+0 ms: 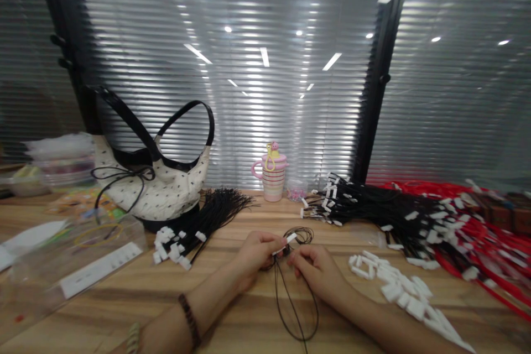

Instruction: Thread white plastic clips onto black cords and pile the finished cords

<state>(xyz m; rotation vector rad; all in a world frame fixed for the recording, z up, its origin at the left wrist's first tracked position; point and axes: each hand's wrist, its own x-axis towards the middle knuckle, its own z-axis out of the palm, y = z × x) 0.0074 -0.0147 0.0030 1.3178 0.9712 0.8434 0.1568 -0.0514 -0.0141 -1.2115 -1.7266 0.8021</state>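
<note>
**White clip (pixel 286 241) pinched at mid-table, long axis rising to the right**

Sits just above the gap between left hand (pixel 255 257) and right hand (pixel 317 272), nearer the left. Left-hand fingers narrow, closed on the clip's lower end. Right-hand fingers also narrow, curled tight against black cord (pixel 297 310) just below the clip, the exact contact partly hidden. Long axis runs slantwise across the view, far end pointing up and right, toward a small coil of the same cord (pixel 305 235). Below the hands, the cord drops in a long narrow loop toward the body, close to the wearer's side of the tabletop (pixel 232 310).

Off to the left, a bundle of black cords with white tags (pixel 203 227). Off to the right, a larger black bundle (pixel 373 207), red cords (pixel 468 232) beyond it, and a scattered pile of loose white clips (pixel 394 287) well apart from the right hand.
</note>
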